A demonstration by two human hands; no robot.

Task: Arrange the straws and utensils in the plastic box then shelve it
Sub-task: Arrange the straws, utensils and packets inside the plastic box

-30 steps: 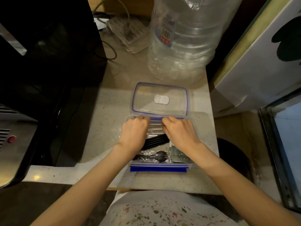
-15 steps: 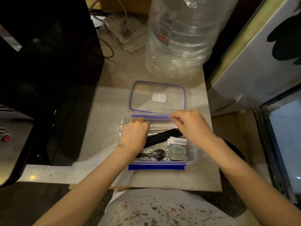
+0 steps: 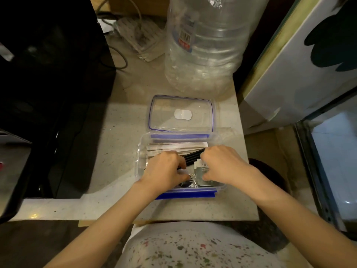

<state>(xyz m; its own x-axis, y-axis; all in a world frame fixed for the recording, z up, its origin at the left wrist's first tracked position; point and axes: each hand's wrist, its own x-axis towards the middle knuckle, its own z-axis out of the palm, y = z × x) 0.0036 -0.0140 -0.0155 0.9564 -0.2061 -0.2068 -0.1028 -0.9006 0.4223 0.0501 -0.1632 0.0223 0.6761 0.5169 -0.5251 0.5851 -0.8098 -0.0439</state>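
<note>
Dim, warm indoor light falls mostly on the middle of the frame, where the pale speckled stone surface [image 3: 123,151] is brightest. The left side sinks into near-black shadow. Small glints show on the large clear plastic water bottle [image 3: 204,45]. Wide-angle bending curves the edges, and detail is soft throughout.

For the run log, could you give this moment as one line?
stage: arranging | both hands in box | black straws between | lid off

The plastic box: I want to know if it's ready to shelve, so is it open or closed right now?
Open. The lid lies flat on the counter behind the plastic box, and both hands reach inside.
</note>
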